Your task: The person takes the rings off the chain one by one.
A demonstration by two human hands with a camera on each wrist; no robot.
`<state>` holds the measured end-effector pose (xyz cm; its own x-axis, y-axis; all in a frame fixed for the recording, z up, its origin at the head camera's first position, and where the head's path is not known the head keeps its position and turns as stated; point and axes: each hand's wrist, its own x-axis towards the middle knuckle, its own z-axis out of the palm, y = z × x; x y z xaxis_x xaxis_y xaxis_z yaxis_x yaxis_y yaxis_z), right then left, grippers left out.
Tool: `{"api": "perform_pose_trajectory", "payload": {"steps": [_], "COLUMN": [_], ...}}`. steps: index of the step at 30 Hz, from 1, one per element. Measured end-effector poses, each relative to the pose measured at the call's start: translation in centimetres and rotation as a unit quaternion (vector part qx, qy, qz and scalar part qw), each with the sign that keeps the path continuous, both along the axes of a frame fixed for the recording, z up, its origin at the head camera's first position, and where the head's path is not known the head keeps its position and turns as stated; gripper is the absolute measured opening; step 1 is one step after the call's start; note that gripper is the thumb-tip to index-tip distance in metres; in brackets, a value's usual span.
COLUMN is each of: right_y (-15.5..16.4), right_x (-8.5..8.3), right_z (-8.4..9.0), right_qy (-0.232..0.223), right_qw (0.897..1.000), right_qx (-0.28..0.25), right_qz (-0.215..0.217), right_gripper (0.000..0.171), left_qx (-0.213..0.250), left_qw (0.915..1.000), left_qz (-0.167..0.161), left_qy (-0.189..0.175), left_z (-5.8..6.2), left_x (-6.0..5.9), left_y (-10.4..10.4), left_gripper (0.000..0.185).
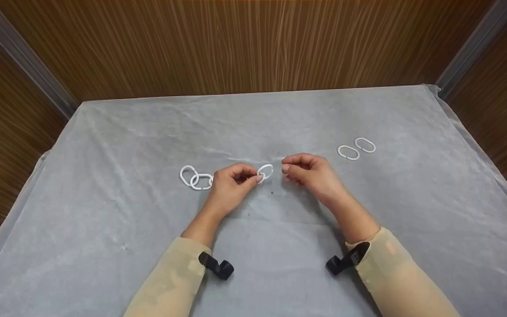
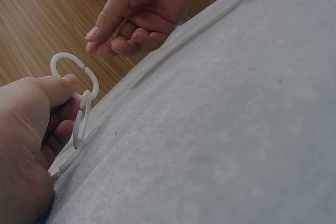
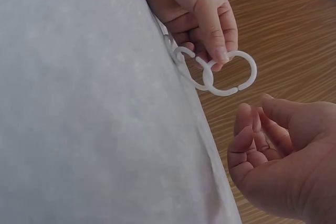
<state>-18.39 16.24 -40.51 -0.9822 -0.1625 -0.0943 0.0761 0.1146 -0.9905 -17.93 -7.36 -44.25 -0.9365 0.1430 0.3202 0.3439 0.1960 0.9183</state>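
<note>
My left hand (image 1: 231, 182) pinches a white oval plastic chain link (image 3: 254, 72) between thumb and fingertips. This link has a narrow gap in its side and loops through another white link (image 2: 86, 111) that hangs below it. Further links of the chain run behind the hand. Its other end, with an end link (image 1: 183, 177) joined to another link (image 1: 202, 175), lies on the cloth left of the hand. Facing the held link from the right, a short distance away, my right hand (image 1: 313, 174) has loosely bent fingers and nothing visible between them.
Two loose white links (image 1: 348, 152) (image 1: 365, 145) lie side by side on the cloth, beyond the right hand and to its right. A grey cloth (image 1: 148, 246) covers the table. Brown wood-grain panels (image 1: 253, 44) stand at the back and both sides.
</note>
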Motion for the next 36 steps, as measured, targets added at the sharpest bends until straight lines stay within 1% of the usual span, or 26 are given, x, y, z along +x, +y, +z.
{"api": "perform_pose_trajectory", "payload": {"steps": [6, 10, 17, 24, 30, 36], "right_y": [0.1, 0.1, -0.2, -0.4, -0.4, -0.4], "right_x": [0.0, 0.0, 0.0, 0.0, 0.0, 0.1], "right_z": [-1.0, -1.5, -1.7, -1.8, -1.8, -2.0], "right_qy": [0.000, 0.006, 0.013, 0.013, 0.023, 0.023], "right_qw": [1.000, 0.999, 0.998, 0.996, 0.995, 0.995], "right_qx": [0.011, 0.003, -0.021, -0.017, -0.016, -0.013], "right_qz": [0.019, 0.035, 0.063, 0.089, 0.099, 0.096], "right_gripper": [0.031, 0.029, 0.027, 0.028, 0.027, 0.024], "left_qx": [0.010, 0.013, 0.026, 0.041, 0.051, 0.058], "left_qw": [0.9999, 0.9998, 0.9992, 0.9983, 0.9976, 0.9968], "left_qz": [-0.006, -0.016, -0.029, -0.037, -0.042, -0.050], "left_qy": [-0.003, -0.007, -0.009, -0.017, -0.020, -0.022], "left_z": [0.0, 0.1, 0.3, 0.3, 0.3, 0.4], "left_x": [0.1, 0.1, 0.0, 0.1, 0.1, 0.2], "left_y": [0.0, 0.0, -0.1, 0.0, 0.0, 0.0], "left_gripper": [0.007, 0.007, 0.008, 0.007, 0.009, 0.008]}}
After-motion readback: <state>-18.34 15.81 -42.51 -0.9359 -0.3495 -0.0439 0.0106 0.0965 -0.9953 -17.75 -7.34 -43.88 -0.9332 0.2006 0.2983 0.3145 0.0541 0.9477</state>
